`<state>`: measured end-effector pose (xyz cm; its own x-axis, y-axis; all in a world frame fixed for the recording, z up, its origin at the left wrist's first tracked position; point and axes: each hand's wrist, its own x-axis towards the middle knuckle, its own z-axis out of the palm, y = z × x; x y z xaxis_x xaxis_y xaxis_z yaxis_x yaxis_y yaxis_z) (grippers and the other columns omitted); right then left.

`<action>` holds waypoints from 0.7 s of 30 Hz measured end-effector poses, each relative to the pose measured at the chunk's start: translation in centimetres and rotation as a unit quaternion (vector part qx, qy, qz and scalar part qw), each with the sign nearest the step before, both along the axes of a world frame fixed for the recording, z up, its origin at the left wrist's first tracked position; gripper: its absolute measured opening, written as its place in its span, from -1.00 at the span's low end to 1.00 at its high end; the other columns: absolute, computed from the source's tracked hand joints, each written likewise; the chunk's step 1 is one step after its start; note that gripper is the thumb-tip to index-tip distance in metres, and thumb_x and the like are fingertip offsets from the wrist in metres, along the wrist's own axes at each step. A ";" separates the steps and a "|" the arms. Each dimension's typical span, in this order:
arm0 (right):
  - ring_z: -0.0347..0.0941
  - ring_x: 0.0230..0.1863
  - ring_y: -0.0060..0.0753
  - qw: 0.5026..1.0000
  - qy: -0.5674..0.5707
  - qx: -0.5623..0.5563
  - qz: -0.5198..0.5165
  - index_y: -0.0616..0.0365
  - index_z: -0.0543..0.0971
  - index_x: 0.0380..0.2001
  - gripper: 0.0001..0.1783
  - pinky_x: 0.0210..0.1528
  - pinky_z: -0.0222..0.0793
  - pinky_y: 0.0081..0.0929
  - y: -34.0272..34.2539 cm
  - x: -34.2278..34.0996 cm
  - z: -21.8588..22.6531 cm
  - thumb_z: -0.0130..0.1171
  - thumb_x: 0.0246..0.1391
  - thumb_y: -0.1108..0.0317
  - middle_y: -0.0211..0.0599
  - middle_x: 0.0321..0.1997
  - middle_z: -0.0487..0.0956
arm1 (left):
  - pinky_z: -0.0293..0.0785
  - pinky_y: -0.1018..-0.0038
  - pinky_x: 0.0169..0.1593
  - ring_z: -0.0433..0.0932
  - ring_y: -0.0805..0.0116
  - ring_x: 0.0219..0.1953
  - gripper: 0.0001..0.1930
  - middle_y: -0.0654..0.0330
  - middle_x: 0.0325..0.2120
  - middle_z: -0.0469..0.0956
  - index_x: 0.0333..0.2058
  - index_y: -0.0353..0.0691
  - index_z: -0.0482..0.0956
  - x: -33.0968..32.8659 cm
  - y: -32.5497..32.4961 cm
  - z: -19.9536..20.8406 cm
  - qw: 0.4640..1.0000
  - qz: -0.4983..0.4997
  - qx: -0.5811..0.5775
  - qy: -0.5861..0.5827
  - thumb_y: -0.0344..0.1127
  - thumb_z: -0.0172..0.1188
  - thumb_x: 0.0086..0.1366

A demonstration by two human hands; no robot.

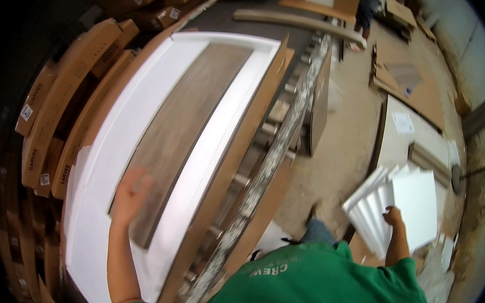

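My left hand [133, 192], somewhat blurred, is over the near left part of a brown wood-grain panel [190, 121]. Its fingers look apart with nothing between them; whether they touch the panel I cannot tell. White foam [119, 146] lines the long cardboard carton [244, 134] around the panel. Out to my right, my right hand [392, 216] is closed at the edge of a white foam sheet [416, 204]. This sheet belongs to a fanned stack of white foam sheets [368, 203], and my fingertips are partly hidden there.
Stacked brown cartons [68, 101] line the left side. A roller conveyor [276, 160] with a worn rail runs under the open carton. Across its far part lies a long board [294, 22]. Another person [367, 9] stands at the far end. Flattened cardboard [396, 72] lies at right.
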<state>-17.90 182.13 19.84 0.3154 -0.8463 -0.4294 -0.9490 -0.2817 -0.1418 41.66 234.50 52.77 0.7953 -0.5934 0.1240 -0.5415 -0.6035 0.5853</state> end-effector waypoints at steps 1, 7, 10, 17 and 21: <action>0.49 -0.23 -0.12 1.000 -0.013 -0.016 0.019 0.16 0.53 -0.25 -0.57 -0.13 0.40 -0.32 -3.5 0.2 -1.8 0.29 -0.28 0.25 -0.07 -0.28 0.55 | 0.23 0.35 0.10 0.35 0.07 0.03 -0.59 -0.05 -0.05 0.39 -0.11 -0.32 0.45 -2.1 -3.2 0.5 0.996 -0.053 0.076 -0.010 -0.20 0.20 0.10; 0.41 -0.11 0.04 0.969 -0.101 0.017 0.226 0.19 0.46 -0.12 -0.57 -0.04 0.32 -0.23 -17.4 15.9 0.7 0.14 -0.15 0.33 0.05 -0.18 0.49 | 0.30 0.23 0.02 0.40 -0.04 -0.05 -0.40 -0.15 -0.09 0.40 -0.04 -0.31 0.38 -8.9 -18.1 -2.7 0.978 0.010 0.136 -0.156 -0.01 0.22 0.04; 0.42 -0.14 0.02 0.949 -0.209 0.010 0.236 0.22 0.48 -0.16 -0.63 -0.07 0.33 -0.25 -20.1 22.3 7.6 0.09 -0.12 0.39 0.04 -0.18 0.50 | 0.39 0.24 -0.31 0.51 0.06 -0.43 -0.51 -0.01 -0.48 0.52 -0.24 -0.30 0.47 -8.8 -19.9 -4.5 0.946 0.164 0.229 -0.163 0.03 0.22 0.02; 0.51 -0.35 -0.10 0.888 -0.404 0.077 0.204 0.23 0.49 -0.16 -0.64 -0.27 0.42 -0.36 -28.4 33.3 7.8 0.15 -0.10 0.38 -0.02 -0.25 0.54 | 0.39 0.26 -0.47 0.50 0.08 -0.54 -0.54 0.05 -0.61 0.50 -0.48 -0.27 0.53 -7.0 -21.0 -4.6 0.918 0.206 0.249 -0.229 0.08 0.28 -0.10; 0.40 -0.11 -0.06 0.850 -0.370 -0.073 0.368 0.23 0.47 -0.17 -0.56 -0.01 0.30 -0.29 -34.1 40.1 9.9 0.24 -0.18 0.28 -0.04 -0.16 0.50 | 0.38 0.27 -0.49 0.48 0.06 -0.57 -0.52 0.06 -0.62 0.49 -0.52 -0.28 0.52 -6.7 -22.4 -4.8 0.910 0.219 0.275 -0.218 0.09 0.31 -0.15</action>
